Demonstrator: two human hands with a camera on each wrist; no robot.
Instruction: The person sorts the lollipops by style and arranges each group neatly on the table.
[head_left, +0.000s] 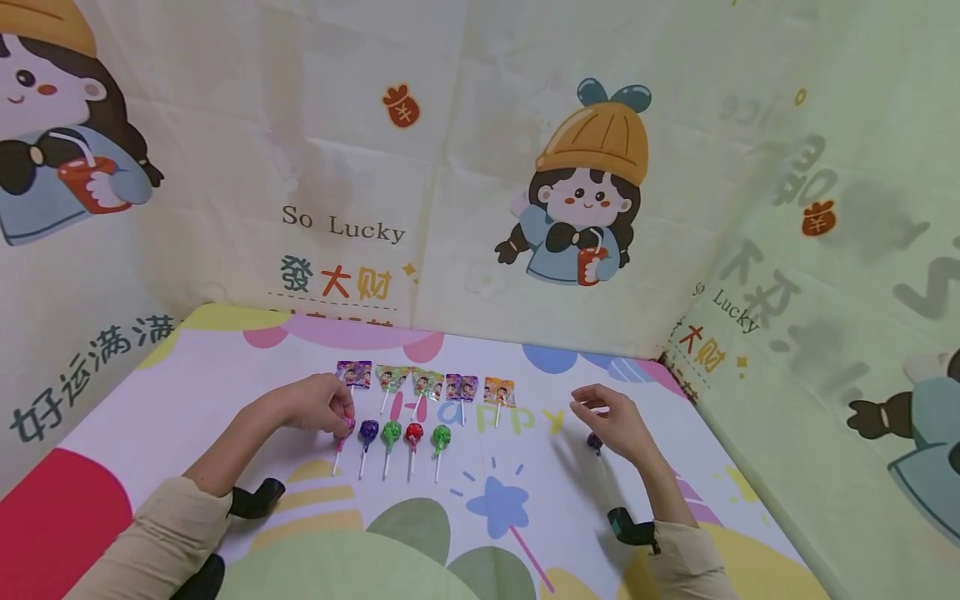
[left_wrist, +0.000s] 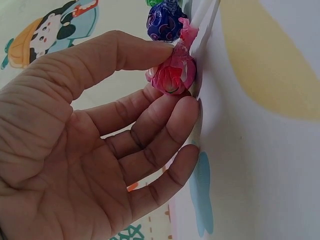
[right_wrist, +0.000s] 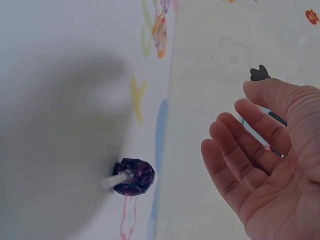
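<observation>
My left hand (head_left: 318, 404) pinches the round head of a pink-wrapped lollipop (left_wrist: 172, 75) between thumb and fingers, at the left end of a row. Its white stick points toward me on the table. Beside it in that row lie a dark blue lollipop (head_left: 368, 432), a green lollipop (head_left: 392, 433), a red lollipop (head_left: 414, 434) and another green lollipop (head_left: 442, 437). On the right, my right hand (head_left: 615, 423) hovers with loosely bent fingers and nothing in them. A dark purple lollipop (right_wrist: 135, 177) lies below it, apart from the fingers.
Behind the round lollipops runs a row of flat-wrapped ones: a purple packet (head_left: 354, 373), green packets (head_left: 427, 383), another purple packet (head_left: 461, 387) and an orange packet (head_left: 498, 392). A printed cloth covers the table (head_left: 480, 458). Printed hangings (head_left: 465, 167) enclose its back and sides.
</observation>
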